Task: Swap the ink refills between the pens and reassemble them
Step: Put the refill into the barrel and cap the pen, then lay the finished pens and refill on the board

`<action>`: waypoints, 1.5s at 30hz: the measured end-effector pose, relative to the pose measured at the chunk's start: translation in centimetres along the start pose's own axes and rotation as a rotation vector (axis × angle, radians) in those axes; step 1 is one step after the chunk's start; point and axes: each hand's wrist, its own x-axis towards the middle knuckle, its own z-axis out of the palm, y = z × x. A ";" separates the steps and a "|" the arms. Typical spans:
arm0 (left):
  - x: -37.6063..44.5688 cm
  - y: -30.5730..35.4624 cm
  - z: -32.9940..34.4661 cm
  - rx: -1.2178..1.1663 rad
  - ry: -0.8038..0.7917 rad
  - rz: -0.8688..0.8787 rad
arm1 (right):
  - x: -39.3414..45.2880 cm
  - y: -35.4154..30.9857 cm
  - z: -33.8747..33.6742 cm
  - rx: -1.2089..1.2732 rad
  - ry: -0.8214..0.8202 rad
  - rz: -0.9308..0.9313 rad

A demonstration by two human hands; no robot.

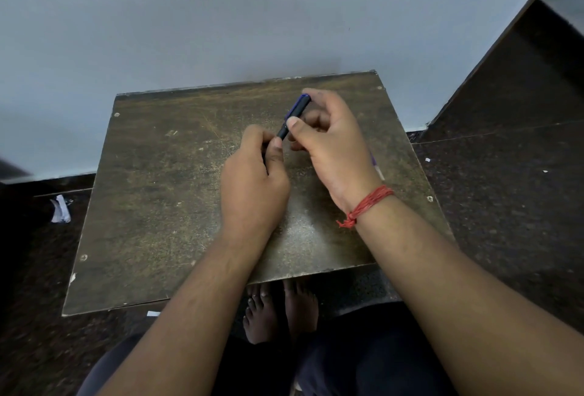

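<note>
A dark pen [295, 114] with a blue clip is held slanting above the middle of the worn brown table [164, 193]. My right hand [331, 145] grips its upper barrel between thumb and fingers. My left hand [256, 180] pinches the pen's lower end, which is hidden inside the fingers. Another pen part [377, 168], pale with a purple bit, lies on the table and peeks out from behind my right wrist, mostly hidden. A red thread band circles that wrist.
The small table stands against a grey wall [221, 16]. Dark speckled floor surrounds it, with a crumpled white paper [60, 209] at the left and small white scraps. My bare feet [278, 310] are under the table's near edge.
</note>
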 end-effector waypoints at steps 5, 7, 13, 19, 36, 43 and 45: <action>0.1 0.5 0.1 -0.011 0.038 -0.050 | -1.2 -0.1 1.1 -0.205 0.011 0.024; 0.0 0.6 0.0 0.030 0.008 -0.019 | -1.3 -0.1 1.2 -0.181 0.015 0.050; -0.6 1.1 0.1 0.169 -0.100 0.116 | -0.5 -0.5 -0.1 -0.212 0.073 0.067; 0.7 0.0 -0.9 0.143 0.044 0.066 | -0.5 -1.1 -1.8 -0.899 -0.009 -0.147; 1.5 -2.4 -0.9 0.498 -0.134 -0.070 | -0.8 -1.4 -2.9 -1.187 -0.070 -0.181; 1.8 -2.4 -1.3 0.458 -0.125 -0.111 | -2.1 -1.2 -0.6 -1.233 -0.164 -0.150; 1.9 -2.5 -1.5 0.445 -0.122 -0.124 | -2.4 -1.1 0.2 -1.235 -0.170 -0.148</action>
